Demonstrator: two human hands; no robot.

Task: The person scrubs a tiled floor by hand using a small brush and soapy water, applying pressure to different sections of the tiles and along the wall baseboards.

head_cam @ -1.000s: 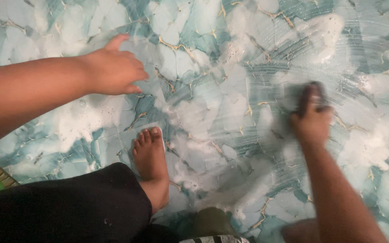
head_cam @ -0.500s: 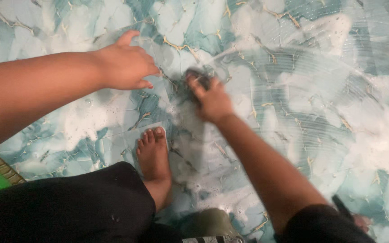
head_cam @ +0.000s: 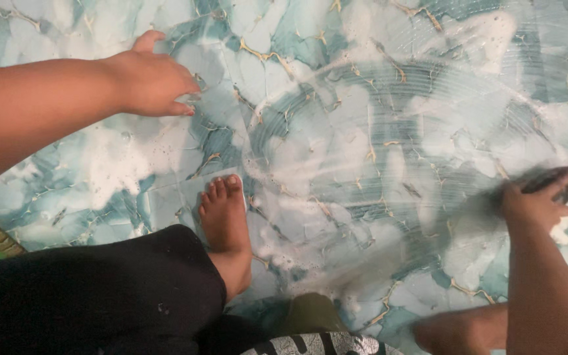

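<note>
Head view: brush (head_cam: 555,179) under right hand (head_cam: 530,206)

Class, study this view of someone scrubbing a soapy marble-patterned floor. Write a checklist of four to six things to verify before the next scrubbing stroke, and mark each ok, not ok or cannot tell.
1. Right hand grips the dark scrubber: ok, fingers wrap over it.
2. Scrubber pressed flat on the floor: cannot tell, it is blurred.
3. Left hand braced on the floor: ok, fingertips touch the tile.
4. Bare foot out of the scrubber's way: ok, well apart from it.
5. Footing dry: not ok, white suds lie around the foot.
6. Suds present where the scrubber works: ok, foam sits beside the right hand.
</note>
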